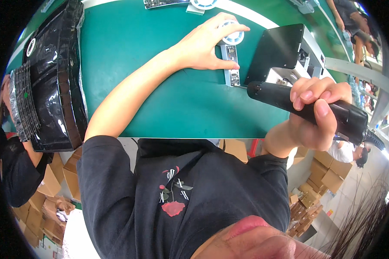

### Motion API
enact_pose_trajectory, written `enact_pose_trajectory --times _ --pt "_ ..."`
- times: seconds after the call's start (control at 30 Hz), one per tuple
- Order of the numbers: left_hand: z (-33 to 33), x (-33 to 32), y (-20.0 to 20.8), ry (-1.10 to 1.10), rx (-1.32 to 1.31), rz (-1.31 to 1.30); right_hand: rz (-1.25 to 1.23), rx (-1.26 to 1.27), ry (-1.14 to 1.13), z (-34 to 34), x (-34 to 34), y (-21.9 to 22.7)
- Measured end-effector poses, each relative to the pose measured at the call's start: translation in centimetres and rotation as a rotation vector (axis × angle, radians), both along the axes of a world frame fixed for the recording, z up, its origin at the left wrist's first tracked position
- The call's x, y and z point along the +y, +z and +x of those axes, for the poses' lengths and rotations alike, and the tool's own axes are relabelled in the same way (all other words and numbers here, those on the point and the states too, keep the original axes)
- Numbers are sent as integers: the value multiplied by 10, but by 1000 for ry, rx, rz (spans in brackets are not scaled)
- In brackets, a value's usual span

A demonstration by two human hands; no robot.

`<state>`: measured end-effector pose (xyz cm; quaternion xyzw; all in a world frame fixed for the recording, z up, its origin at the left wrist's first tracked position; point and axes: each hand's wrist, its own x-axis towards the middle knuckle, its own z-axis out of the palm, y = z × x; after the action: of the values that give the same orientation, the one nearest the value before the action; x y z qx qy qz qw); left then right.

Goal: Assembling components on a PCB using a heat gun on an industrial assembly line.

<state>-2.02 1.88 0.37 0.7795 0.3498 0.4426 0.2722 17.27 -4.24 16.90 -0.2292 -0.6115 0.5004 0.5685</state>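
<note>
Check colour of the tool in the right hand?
Black, in the head view: the tool gripped by the right hand is matte black along its barrel.

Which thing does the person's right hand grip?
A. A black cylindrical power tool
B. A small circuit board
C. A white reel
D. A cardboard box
A: the right hand is wrapped around the black cylindrical power tool, held above the green table.

brown cardboard boxes (58, 181) – floor, both sides
</note>
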Motion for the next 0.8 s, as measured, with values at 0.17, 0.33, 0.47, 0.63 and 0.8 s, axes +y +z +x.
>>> enact_pose_trajectory --times 0.17,0.33,0.47,0.63,0.8 --pt "-1 -2 -1 32 9 46 6 -7 -16 0 0 -3" --pt "-1 -4 -2 42 -1 49 6 -37 -60 -7 -5 -1" --pt "-3 -3 -2 38 6 86 5 -48 -72 -10 -4 -5" --pt "-1 -2 0 24 15 95 101 -81 129 -12 -1 -11" --pt "-1 -3 3 22 17 70 168 -84 218 -8 7 -15"
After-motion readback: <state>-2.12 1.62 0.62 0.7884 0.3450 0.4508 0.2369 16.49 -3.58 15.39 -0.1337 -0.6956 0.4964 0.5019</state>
